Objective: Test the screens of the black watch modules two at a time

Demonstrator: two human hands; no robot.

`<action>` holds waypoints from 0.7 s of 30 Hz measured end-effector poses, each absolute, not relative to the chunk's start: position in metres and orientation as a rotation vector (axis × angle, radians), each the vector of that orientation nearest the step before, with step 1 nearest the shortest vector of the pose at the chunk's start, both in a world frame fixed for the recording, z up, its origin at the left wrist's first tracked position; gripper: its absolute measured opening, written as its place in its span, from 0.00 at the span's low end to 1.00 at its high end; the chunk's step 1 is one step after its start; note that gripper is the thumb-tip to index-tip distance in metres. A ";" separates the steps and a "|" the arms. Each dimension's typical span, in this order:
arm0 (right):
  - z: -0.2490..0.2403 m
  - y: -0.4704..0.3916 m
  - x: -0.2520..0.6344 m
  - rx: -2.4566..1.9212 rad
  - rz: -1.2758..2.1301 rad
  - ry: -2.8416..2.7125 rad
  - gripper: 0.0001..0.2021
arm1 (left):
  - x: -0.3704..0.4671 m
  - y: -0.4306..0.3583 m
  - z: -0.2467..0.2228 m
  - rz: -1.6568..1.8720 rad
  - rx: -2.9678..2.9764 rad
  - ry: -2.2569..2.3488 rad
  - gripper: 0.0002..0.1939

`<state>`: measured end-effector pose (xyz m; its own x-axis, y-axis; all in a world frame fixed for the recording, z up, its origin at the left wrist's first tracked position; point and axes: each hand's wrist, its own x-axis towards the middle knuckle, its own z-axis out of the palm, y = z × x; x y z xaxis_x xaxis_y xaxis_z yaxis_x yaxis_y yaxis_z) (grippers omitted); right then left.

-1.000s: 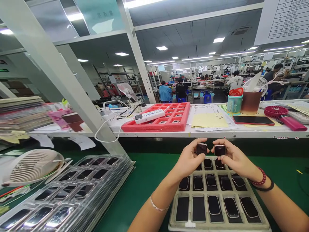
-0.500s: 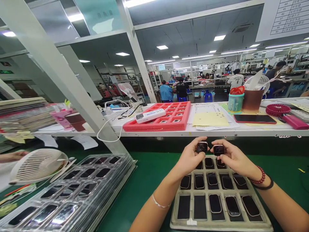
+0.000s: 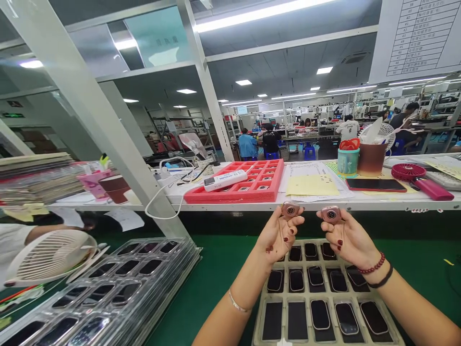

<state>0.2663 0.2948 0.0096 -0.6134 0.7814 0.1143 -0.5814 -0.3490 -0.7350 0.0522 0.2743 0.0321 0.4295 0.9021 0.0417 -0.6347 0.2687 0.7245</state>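
Between the fingertips of my left hand is a pink smartwatch case, its round sensor back facing me. My right hand grips a second pink watch case, also back side toward me. Neither case has a strap, and the two are held apart above a beige tray. Several watch cases, such as this one, lie screen up in the tray's compartments. Two front-row compartments at the left show only dark lining.
At left stands a stack of clear plastic trays with more watches. Beyond it are a white fan and a co-worker's sleeve. The shelf ahead carries a red foam tray, papers, a phone and a small pink fan.
Both hands have turned the watch cases over, from dark screens facing me to sensor backs. The hands have moved slightly farther apart, and the view has tilted up a little.
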 end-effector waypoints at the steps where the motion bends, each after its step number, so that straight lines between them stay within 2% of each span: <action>1: 0.009 0.294 0.266 -0.293 2.061 -0.962 0.23 | 0.052 0.276 0.032 1.061 0.712 0.413 0.26; 4: 0.008 0.293 0.267 -0.223 2.099 -0.984 0.24 | 0.053 0.277 0.032 1.018 0.652 0.388 0.26; 7: 0.006 0.294 0.268 -0.290 2.031 -1.092 0.20 | 0.057 0.275 0.030 1.039 0.739 0.466 0.21; 13: 0.002 0.295 0.260 -0.469 1.588 -1.407 0.28 | 0.068 0.275 0.023 1.171 1.207 0.744 0.32; 17: -0.001 0.294 0.257 -0.537 1.345 -1.552 0.21 | 0.071 0.272 0.020 1.168 1.417 0.835 0.27; 21: -0.002 0.293 0.256 -0.595 1.260 -1.625 0.17 | 0.072 0.270 0.019 1.157 1.505 0.857 0.25</action>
<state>0.2559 0.2925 -0.0024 -0.4205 0.8205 0.3873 -0.1707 0.3477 -0.9219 0.0719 0.2704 0.0188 0.2882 0.9271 0.2395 -0.0413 -0.2379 0.9704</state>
